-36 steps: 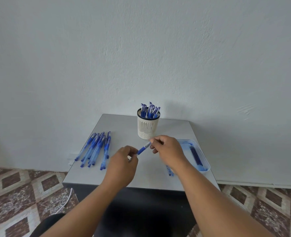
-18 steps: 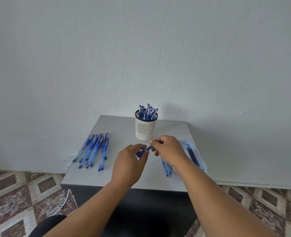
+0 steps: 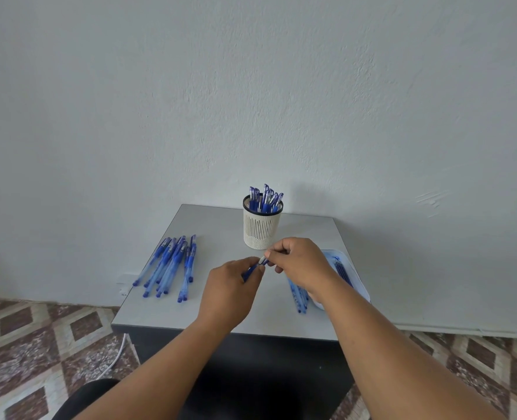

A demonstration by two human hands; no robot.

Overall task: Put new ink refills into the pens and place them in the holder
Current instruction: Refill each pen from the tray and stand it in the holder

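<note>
My left hand [image 3: 226, 286] and right hand [image 3: 299, 262] each keep a narrow grip on 1 blue pen [image 3: 255, 267] above the tabletop [image 3: 220, 225], near the holder [image 3: 261, 227].

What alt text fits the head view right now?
Both hands, left hand and right hand, pinch one blue pen above a grey table. Behind stands a holder of pens; loose pens lie left, a tray right.

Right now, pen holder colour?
Cream slotted holder with a black rim, seen in the head view.
</note>
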